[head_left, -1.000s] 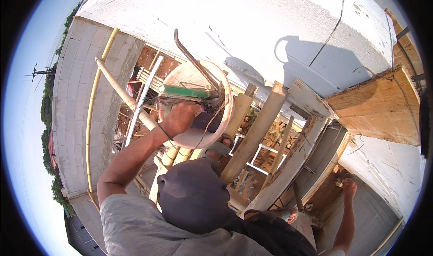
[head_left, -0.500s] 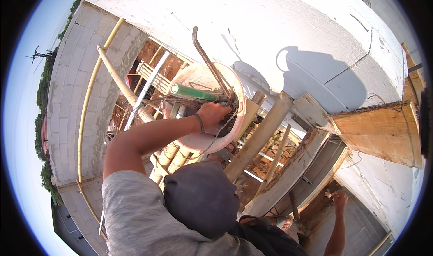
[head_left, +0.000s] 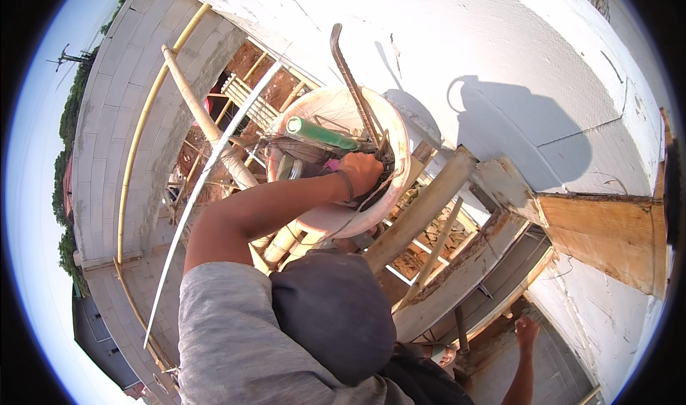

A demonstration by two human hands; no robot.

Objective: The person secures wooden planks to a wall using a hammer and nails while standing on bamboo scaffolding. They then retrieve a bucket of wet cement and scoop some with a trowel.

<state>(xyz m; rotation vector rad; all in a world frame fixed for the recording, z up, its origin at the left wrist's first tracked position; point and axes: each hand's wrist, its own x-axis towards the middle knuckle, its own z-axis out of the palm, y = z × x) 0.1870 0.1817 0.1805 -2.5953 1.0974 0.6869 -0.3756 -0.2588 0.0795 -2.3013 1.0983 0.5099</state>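
Into the pale bucket point(head_left: 334, 223) the left hand point(head_left: 362, 173) is plunged, its fingertips hidden among the tangled contents; what is gripped there cannot be told. Just beside it, the green cylinder point(head_left: 321, 133) is laid aslant, and over the far rim a bent rusty bar point(head_left: 349, 77) is propped. The bucket is flanked by a bamboo pole point(head_left: 194, 101) and a timber plank point(head_left: 421, 206). Well apart, lower right, the right hand point(head_left: 527, 329) is held curled; whether anything is grasped cannot be told.
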